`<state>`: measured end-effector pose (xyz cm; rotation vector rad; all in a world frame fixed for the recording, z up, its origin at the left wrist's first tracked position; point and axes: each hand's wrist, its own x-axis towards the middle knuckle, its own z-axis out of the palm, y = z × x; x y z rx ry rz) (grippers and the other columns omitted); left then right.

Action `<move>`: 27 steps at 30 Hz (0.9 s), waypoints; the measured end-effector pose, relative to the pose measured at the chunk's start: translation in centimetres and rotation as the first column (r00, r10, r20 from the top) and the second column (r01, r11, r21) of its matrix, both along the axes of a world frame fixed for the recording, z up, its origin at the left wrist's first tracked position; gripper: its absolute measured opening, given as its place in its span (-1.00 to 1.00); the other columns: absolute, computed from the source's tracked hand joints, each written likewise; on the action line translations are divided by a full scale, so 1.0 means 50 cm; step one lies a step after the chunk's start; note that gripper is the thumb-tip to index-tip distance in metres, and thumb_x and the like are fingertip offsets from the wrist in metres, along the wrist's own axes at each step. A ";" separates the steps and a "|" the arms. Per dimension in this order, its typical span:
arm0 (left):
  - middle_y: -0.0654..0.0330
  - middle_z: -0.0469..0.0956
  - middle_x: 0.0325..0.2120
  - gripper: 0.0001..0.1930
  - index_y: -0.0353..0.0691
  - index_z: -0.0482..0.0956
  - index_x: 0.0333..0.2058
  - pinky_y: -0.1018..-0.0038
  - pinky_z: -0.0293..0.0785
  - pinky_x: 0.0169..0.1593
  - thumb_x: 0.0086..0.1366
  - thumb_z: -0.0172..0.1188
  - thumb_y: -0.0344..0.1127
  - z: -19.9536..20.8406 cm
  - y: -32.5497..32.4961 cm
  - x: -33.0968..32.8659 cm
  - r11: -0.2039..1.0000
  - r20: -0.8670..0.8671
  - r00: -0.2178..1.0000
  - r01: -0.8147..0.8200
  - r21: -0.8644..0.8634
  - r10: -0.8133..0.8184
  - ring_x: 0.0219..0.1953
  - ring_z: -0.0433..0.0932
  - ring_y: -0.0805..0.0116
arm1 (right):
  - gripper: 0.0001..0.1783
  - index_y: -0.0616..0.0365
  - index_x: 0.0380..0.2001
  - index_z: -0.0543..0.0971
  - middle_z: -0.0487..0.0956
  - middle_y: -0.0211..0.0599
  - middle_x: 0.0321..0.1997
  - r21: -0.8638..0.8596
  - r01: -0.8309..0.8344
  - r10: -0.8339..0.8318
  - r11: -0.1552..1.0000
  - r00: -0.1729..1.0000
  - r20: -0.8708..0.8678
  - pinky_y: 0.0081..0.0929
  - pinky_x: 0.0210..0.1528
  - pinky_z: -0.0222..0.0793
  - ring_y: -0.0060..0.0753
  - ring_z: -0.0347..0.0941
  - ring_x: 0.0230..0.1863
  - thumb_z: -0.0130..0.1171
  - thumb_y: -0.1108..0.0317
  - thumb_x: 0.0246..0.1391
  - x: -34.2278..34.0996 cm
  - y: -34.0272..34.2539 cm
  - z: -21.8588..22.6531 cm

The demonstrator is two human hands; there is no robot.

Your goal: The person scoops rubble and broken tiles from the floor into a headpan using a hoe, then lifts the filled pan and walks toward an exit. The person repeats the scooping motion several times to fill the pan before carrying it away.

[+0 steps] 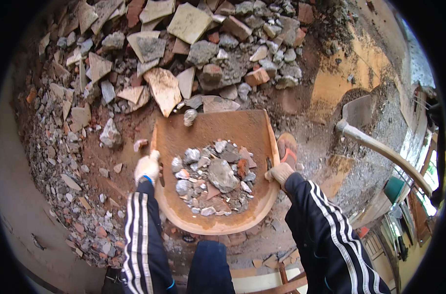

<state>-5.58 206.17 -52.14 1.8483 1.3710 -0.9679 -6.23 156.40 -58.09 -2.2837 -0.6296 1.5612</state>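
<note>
A wide rust-brown scoop pan point(208, 128) is in front of me, its flat open lip facing the rubble and its rounded rim toward me. Broken stones, brick bits and grit point(223, 175) lie in its middle. My left hand point(148, 167), in a pale glove, is closed on the handle at the pan's left side. On the opposite side, my gloved right hand point(280, 173) grips the right handle. Both hands' fingertips are partly hidden by the pan's sides. A small grey stone point(189, 117) sits at the far lip, near its left corner.
A heap of broken tile slabs point(189, 23) and stones rises beyond the pan, with finer rubble point(86, 215) along the left wall. A hoe point(358, 111) with a long wooden handle point(389, 153) lies to the right. A sandalled foot point(287, 149) stands beside the pan's right edge.
</note>
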 end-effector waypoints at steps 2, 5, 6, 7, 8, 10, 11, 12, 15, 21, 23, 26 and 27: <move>0.06 0.65 -0.52 -0.48 -0.39 0.65 -0.17 0.29 0.55 -0.42 0.30 0.09 0.06 0.001 0.040 0.089 0.997 0.068 0.994 -0.082 -0.005 0.083 -0.59 0.61 0.26 | -0.89 0.00 -0.57 0.67 0.63 -0.23 -0.54 0.016 0.343 -0.343 0.939 0.937 0.065 -0.24 -0.33 0.49 -0.17 0.63 -0.40 0.31 0.24 -0.19 0.057 0.019 -0.022; 0.05 0.63 -0.53 -0.50 -0.34 0.66 -0.16 0.31 0.53 -0.44 0.29 0.13 0.05 0.009 0.051 0.120 0.993 -0.033 0.998 -0.045 0.107 0.048 -0.58 0.61 0.28 | -0.72 0.25 -0.53 0.66 0.62 -0.13 -0.51 -0.326 0.631 -0.692 0.704 0.713 -0.114 -0.30 -0.24 0.47 -0.27 0.62 -0.31 0.34 0.22 -0.26 0.111 0.058 0.007; 0.08 0.63 -0.55 -0.51 -0.32 0.66 -0.18 0.30 0.53 -0.44 0.33 0.10 0.06 0.007 0.052 0.114 0.997 -0.018 1.000 0.004 0.080 -0.002 -0.58 0.61 0.27 | -0.64 0.32 -0.48 0.67 0.63 -0.08 -0.47 -0.484 0.562 -0.709 0.671 0.676 -0.198 -0.32 -0.19 0.48 -0.30 0.62 -0.25 0.35 0.20 -0.28 0.149 0.069 0.008; 0.11 0.62 -0.58 -0.51 -0.32 0.66 -0.19 0.30 0.51 -0.44 0.35 0.07 0.07 0.002 0.045 0.102 0.985 0.148 0.978 0.129 0.111 -0.144 -0.57 0.61 0.27 | -0.59 0.33 -0.38 0.67 0.63 0.00 -0.45 -0.430 0.492 -0.597 0.757 0.788 -0.148 -0.29 -0.21 0.50 -0.21 0.63 -0.27 0.36 0.19 -0.26 0.150 0.091 0.024; 0.13 0.62 -0.56 -0.51 -0.30 0.65 -0.19 0.31 0.49 -0.44 0.38 0.03 0.07 -0.002 0.041 0.087 0.987 0.194 0.972 0.117 0.107 -0.136 -0.56 0.61 0.29 | -0.53 0.33 -0.28 0.66 0.64 0.07 -0.43 -0.389 0.404 -0.466 0.828 0.882 -0.075 -0.27 -0.23 0.51 -0.12 0.64 -0.30 0.38 0.18 -0.25 0.160 0.108 0.034; 0.17 0.64 -0.50 -0.56 -0.29 0.64 -0.17 0.34 0.43 -0.43 0.40 0.04 0.02 -0.009 0.028 0.061 0.989 0.134 0.991 -0.022 0.144 0.002 -0.55 0.57 0.38 | -0.45 0.31 -0.15 0.64 0.65 0.18 -0.36 -0.259 0.403 -0.423 0.878 0.906 -0.021 -0.26 -0.22 0.54 -0.01 0.66 -0.27 0.40 0.18 -0.22 0.165 0.134 0.060; 0.16 0.65 -0.46 -0.57 -0.31 0.65 -0.17 0.34 0.45 -0.38 0.39 0.07 -0.01 -0.008 0.021 0.050 0.989 0.250 0.966 -0.094 0.116 0.063 -0.51 0.57 0.39 | -0.45 0.31 -0.10 0.59 0.65 0.17 -0.33 -0.277 0.662 -0.706 0.696 0.702 -0.096 -0.30 -0.17 0.52 -0.05 0.65 -0.22 0.38 0.18 -0.16 0.163 0.123 0.088; 0.16 0.66 -0.42 -0.59 -0.32 0.66 -0.16 0.35 0.47 -0.34 0.38 0.11 -0.03 -0.006 0.011 0.043 0.969 0.338 0.915 -0.244 0.026 0.221 -0.47 0.57 0.40 | -0.42 0.31 -0.08 0.56 0.65 0.15 -0.24 -0.116 0.717 -0.724 0.688 0.688 -0.040 -0.31 -0.10 0.49 -0.07 0.63 -0.15 0.39 0.14 -0.13 0.160 0.126 0.109; -0.04 0.65 -0.15 -0.49 -0.35 0.50 0.13 0.31 0.44 0.06 0.35 0.17 -0.09 0.040 -0.024 0.029 0.971 0.322 0.947 -0.077 0.226 0.000 -0.08 0.60 0.13 | -0.36 0.27 0.03 0.52 0.65 0.12 -0.15 -0.072 0.872 -0.874 0.484 0.485 -0.010 -0.23 -0.01 0.46 0.03 0.60 -0.11 0.36 0.08 -0.07 0.173 0.119 0.196; -0.26 0.52 0.07 -0.25 -0.21 0.23 0.36 0.13 0.40 0.19 0.34 0.14 0.10 0.229 -0.142 -0.049 0.917 0.099 0.913 0.385 0.109 -0.395 0.14 0.50 -0.18 | -0.28 0.21 0.16 0.47 0.60 0.19 0.01 -0.129 0.705 -0.664 0.697 0.703 0.255 -0.08 0.15 0.42 0.14 0.55 0.07 0.28 -0.02 0.02 0.256 -0.007 0.468; -0.23 0.55 0.02 -0.32 -0.24 0.41 0.21 0.10 0.44 0.11 0.33 0.11 0.19 0.307 -0.177 -0.107 0.888 0.014 0.894 0.446 -0.116 -0.447 0.06 0.54 -0.16 | -0.34 0.10 0.13 0.51 0.51 0.05 0.15 -0.102 0.477 -0.386 0.873 0.804 0.453 -0.06 0.21 0.37 0.14 0.41 0.22 0.31 0.04 -0.03 0.297 -0.098 0.569; -0.01 0.65 -0.34 -0.69 -0.31 0.61 -0.19 0.23 0.50 -0.11 0.26 0.18 -0.17 0.460 -0.250 -0.223 0.938 0.166 0.985 0.108 -0.331 -0.055 -0.27 0.61 0.15 | -0.59 0.02 -0.03 0.58 0.53 -0.04 -0.01 -0.264 0.141 0.133 0.954 0.588 0.797 0.02 0.16 0.32 0.01 0.43 0.10 0.12 0.36 -0.03 0.412 -0.286 0.723; 0.00 0.65 -0.28 -0.69 -0.31 0.62 -0.21 0.27 0.49 -0.06 0.25 0.16 -0.17 0.519 -0.261 -0.251 0.891 0.327 0.911 0.349 -0.290 -0.250 -0.21 0.60 0.14 | -0.57 0.02 -0.01 0.57 0.55 -0.08 -0.03 -0.269 0.180 0.105 0.946 0.615 0.782 0.11 0.24 0.22 0.01 0.42 0.14 0.16 0.30 -0.03 0.466 -0.349 0.768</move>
